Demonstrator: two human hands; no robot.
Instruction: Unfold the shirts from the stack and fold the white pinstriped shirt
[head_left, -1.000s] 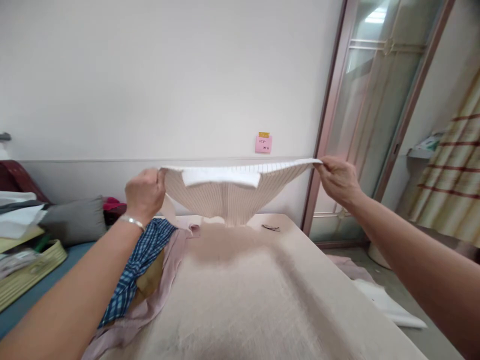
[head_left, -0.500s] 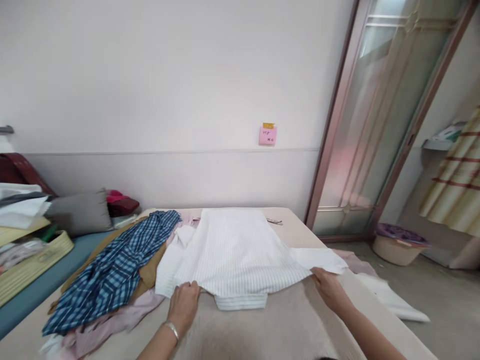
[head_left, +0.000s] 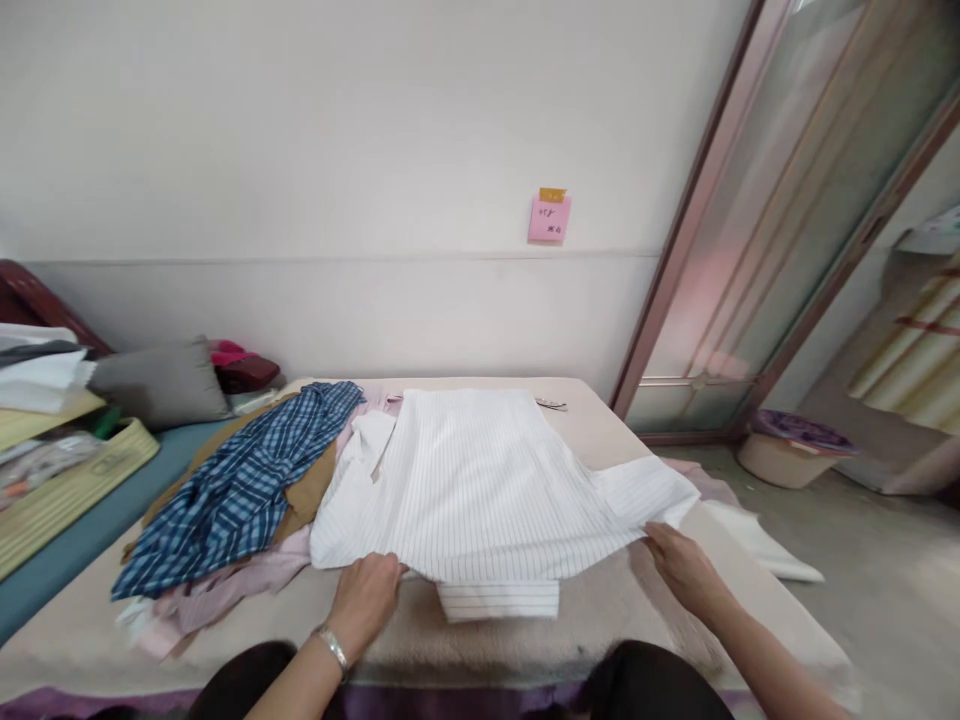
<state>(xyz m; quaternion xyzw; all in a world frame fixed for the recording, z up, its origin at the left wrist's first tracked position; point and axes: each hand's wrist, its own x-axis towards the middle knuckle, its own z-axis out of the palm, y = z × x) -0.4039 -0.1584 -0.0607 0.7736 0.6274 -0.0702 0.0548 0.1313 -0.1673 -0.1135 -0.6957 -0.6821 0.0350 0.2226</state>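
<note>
We hold a striped shirt (head_left: 480,480) spread on a beige cover (head_left: 600,435).
A plaid cloth (head_left: 240,505) lies to its left; our left hand (head_left: 367,595) pinches one near corner; the collar (head_left: 499,600) points toward us; a pink note (head_left: 550,220) on the wall bears two handwritten lines we can't read surely; our right hand (head_left: 679,562) pinches the other corner.

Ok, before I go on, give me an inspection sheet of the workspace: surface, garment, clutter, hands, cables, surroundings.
Surface: beige cover, partly hidden by clothes.
Garment: white striped shirt spread out, collar toward the person.
Clutter: blue plaid garment, brown garment and pink garment heaped left; thin dark item, possibly glasses, beyond the shirt.
Hands: left hand and right hand grip the shirt's near edge.
Cables: nothing seen.
Surroundings: pink note on wall; tub on floor, right.
</note>
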